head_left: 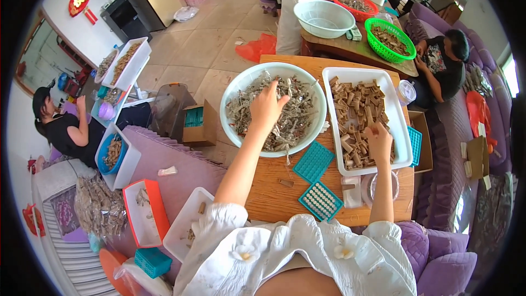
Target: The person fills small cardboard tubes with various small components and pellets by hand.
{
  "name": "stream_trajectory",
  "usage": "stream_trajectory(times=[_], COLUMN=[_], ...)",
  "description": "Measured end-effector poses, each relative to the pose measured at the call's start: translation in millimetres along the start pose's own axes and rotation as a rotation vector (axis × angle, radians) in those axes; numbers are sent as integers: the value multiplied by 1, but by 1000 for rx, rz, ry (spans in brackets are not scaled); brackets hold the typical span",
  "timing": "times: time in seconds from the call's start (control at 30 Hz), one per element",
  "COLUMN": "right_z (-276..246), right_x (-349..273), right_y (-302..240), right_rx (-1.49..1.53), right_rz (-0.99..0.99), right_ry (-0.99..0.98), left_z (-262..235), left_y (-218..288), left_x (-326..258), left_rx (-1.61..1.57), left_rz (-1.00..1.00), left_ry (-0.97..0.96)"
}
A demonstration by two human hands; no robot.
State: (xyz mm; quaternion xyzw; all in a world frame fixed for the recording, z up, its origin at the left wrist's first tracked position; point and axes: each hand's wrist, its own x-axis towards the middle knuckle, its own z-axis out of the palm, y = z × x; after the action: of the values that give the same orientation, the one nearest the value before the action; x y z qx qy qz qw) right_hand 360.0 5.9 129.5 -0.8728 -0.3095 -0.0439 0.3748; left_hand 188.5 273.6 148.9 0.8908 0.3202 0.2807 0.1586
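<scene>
My left hand (265, 108) reaches over a pale round basin (226, 104) heaped with grey, twisted, dried-looking strips (298, 104). Its thumb stands apart from the fingers, and I see nothing held between them. My right hand (379, 143) is at the lower right of a white rectangular tray (332, 131) full of short brown tube-like pieces (356, 98). Those fingers are bent and drawn together among the pieces; what they hold, if anything, is too small to make out. Near me lie a teal grid rack (314, 161) and another teal rack holding white round pieces (321, 201).
The wooden table (268, 194) bears one loose brown piece (286, 182) and a clear round container (383, 187). An orange-red box (147, 214) and a white tray (189, 225) lie at my left. People sit left (71, 131) and right (441, 68), near a green basket (390, 40).
</scene>
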Motion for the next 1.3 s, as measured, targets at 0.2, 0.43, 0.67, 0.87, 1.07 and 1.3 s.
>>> stream_trajectory(times=[0.2,0.43,0.67,0.87,1.07,1.3], right_z=[-54,-105,-86,-61,-51,-61], right_x=[-90,-138,-108,-98,-105,-112], right_y=[26,64,11,-18,-26,-19], right_rx=[249,118,-41,-98,-46,-66], right_rz=[173,239,72,-140,-155,-134], right_ry=[168,231,63,-3,-57,-69], left_z=[44,20,-24,-61,-65,-88], left_y=[-26,-25,-20,2,9,26], left_x=[40,35,25,10,4,42], left_rx=[196,-123,-498,-403,-299,-461], left_rz=[132,169,206,194,203,230], left_ry=[-239,-273,-86,-65,-1,279])
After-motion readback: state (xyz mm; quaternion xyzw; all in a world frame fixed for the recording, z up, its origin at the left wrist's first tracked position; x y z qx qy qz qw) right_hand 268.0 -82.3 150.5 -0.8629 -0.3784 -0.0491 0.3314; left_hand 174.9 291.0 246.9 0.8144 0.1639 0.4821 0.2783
